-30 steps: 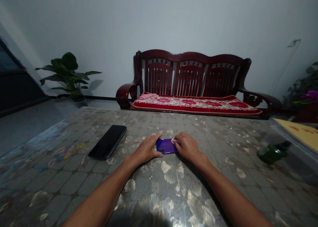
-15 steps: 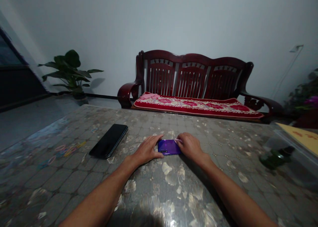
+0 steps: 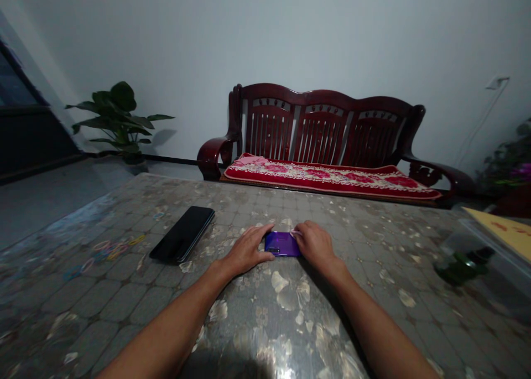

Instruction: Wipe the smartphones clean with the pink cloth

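While the purple phone (image 3: 281, 244) lies flat, back side up, on the table (image 3: 290, 323), both of the person's hands are on it. It sits near mid-table, long axis left to right, with its camera strip showing near the left end.

Left hand (image 3: 248, 250): palm down at the phone's left end. The index finger runs along the far edge and the thumb lies against the near edge, so the fingers are clamped on that end. The other fingers rest close together on the tabletop.

Right hand (image 3: 316, 245): covers the phone's right end, knuckles up. The fingers are curled and held together. A small pink scrap (image 3: 295, 233) shows at the fingertips, pressed onto the phone's upper right corner. What the scrap is made of cannot be told, and the thumb is hidden.

Surroundings, table top:
- black phone (image 3: 183, 234), screen up and set at an angle, well left of the purple one and apart from it.
- coloured rubber bands (image 3: 108, 250), scattered loose further left.
- green bottle (image 3: 461, 265), lying on its side at far right, just in front of a clear box (image 3: 495, 245) with a yellow sheet on top.

Background: a dark wooden bench (image 3: 323, 130) with a red floral cushion (image 3: 332, 177) stands against the wall, and a potted plant (image 3: 118, 119) stands to its left.
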Motion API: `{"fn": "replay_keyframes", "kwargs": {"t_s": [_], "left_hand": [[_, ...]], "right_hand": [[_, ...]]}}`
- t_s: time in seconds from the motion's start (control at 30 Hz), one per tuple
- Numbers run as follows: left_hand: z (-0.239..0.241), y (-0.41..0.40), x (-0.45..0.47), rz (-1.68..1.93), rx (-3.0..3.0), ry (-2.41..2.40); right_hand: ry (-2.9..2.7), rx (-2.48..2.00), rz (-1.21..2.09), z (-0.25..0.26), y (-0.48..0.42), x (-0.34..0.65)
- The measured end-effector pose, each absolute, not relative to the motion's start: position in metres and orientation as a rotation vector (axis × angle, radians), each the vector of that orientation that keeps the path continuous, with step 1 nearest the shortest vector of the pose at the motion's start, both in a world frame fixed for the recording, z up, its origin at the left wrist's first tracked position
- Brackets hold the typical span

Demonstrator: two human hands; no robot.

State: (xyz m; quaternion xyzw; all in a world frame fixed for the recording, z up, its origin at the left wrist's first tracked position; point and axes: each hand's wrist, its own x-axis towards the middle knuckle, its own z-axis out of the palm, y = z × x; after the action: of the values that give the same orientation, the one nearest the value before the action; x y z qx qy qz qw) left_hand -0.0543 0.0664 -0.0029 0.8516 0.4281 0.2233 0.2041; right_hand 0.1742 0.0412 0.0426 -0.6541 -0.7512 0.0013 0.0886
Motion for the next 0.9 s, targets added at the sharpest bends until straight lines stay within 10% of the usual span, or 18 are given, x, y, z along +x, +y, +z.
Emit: {"fn": "replay_keyframes", "kwargs": {"t_s": [0.9], "left_hand": [[0.006, 0.063, -0.051, 0.573, 2.318, 1.235]], "right_hand": [[-2.371, -1.938, 0.367, 0.062, 0.038, 0.229]]}}
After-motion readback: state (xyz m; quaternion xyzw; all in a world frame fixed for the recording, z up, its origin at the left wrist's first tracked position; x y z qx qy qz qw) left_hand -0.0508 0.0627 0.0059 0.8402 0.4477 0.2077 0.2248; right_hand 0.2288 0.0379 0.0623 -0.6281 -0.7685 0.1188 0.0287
